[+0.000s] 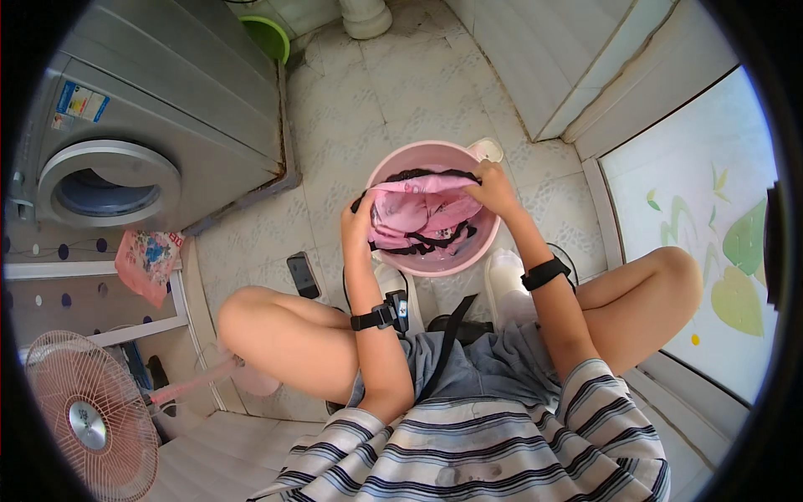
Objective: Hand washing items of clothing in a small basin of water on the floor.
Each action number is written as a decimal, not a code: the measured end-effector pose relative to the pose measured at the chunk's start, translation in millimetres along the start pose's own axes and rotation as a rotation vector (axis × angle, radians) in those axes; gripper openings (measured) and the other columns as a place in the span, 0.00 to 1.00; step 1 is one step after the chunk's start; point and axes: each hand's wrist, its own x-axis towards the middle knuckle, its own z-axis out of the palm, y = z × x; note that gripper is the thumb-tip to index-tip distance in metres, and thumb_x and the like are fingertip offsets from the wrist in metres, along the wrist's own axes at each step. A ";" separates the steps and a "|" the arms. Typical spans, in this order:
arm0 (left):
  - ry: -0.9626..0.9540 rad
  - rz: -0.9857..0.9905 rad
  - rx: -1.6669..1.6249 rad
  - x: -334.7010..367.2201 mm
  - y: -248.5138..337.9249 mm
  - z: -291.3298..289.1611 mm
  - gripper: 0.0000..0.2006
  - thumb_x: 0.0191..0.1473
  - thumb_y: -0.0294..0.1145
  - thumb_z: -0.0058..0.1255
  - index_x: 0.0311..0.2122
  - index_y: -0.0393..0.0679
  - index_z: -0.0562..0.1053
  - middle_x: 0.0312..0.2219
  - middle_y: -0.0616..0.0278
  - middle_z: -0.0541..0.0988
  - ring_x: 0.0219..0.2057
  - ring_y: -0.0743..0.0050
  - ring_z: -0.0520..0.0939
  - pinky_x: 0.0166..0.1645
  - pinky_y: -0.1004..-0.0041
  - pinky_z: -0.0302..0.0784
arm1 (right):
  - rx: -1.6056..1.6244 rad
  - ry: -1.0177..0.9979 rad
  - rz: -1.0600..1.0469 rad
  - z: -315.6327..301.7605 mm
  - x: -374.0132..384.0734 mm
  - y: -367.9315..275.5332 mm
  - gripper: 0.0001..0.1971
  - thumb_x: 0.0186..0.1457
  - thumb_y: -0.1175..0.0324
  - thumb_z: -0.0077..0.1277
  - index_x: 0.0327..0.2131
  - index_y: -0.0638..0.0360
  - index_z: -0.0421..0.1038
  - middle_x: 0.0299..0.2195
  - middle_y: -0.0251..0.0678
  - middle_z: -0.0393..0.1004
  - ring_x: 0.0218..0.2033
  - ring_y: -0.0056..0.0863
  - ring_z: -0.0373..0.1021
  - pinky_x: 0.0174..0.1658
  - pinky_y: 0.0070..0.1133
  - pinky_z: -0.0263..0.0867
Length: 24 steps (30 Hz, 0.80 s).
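A pink garment with black trim is stretched between my two hands over a round pink basin on the floor between my feet. The lower part of the cloth hangs into the basin. My left hand is closed on the left edge of the garment, at the basin's left rim. On the other side, my right hand pinches the upper right corner near the black edging. What lies under the cloth in the basin is hidden.
A grey front-loading washing machine stands at the left with its round door. A pink standing fan is at lower left. A black phone lies on the tiles, and a small white dish sits behind the basin. A leaf-patterned door is at right.
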 end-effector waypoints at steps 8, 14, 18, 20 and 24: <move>-0.004 0.003 -0.235 3.1 -4.2 -4.6 0.15 0.55 0.42 0.44 0.32 0.37 0.70 0.28 0.60 0.75 0.30 0.74 0.75 0.34 0.73 0.70 | 0.686 -0.414 0.271 -23.3 7.8 -11.6 0.19 0.44 0.59 0.55 0.37 0.63 0.68 0.33 0.36 0.69 0.38 0.23 0.63 0.43 0.20 0.59; 0.102 -0.110 -0.564 4.3 -5.0 2.8 0.16 0.58 0.41 0.39 0.36 0.35 0.69 0.33 0.58 0.75 0.32 0.71 0.76 0.39 0.71 0.71 | 0.862 -0.351 0.249 4.1 21.7 -13.7 0.14 0.52 0.60 0.49 0.36 0.61 0.69 0.34 0.33 0.70 0.36 0.20 0.64 0.42 0.18 0.60; 0.048 -0.131 -0.676 12.2 -22.9 0.5 0.17 0.59 0.41 0.37 0.42 0.36 0.67 0.40 0.57 0.72 0.41 0.66 0.74 0.46 0.67 0.69 | 1.637 -0.183 0.450 40.4 49.0 -59.9 0.12 0.55 0.66 0.45 0.40 0.63 0.68 0.37 0.35 0.72 0.38 0.25 0.69 0.43 0.22 0.65; 0.024 -0.124 -0.706 15.3 -28.9 3.3 0.17 0.59 0.41 0.36 0.43 0.37 0.67 0.42 0.58 0.71 0.44 0.68 0.72 0.49 0.69 0.67 | 1.812 -0.241 0.473 48.9 51.9 -80.6 0.12 0.55 0.66 0.44 0.40 0.63 0.67 0.37 0.36 0.72 0.38 0.27 0.69 0.44 0.23 0.65; -0.220 -0.204 -0.911 6.2 -24.3 20.4 0.22 0.59 0.46 0.33 0.51 0.40 0.63 0.47 0.57 0.68 0.50 0.64 0.67 0.55 0.63 0.61 | 2.019 -0.290 0.707 61.5 29.3 -116.9 0.10 0.57 0.69 0.40 0.39 0.63 0.66 0.35 0.35 0.72 0.36 0.26 0.69 0.39 0.23 0.68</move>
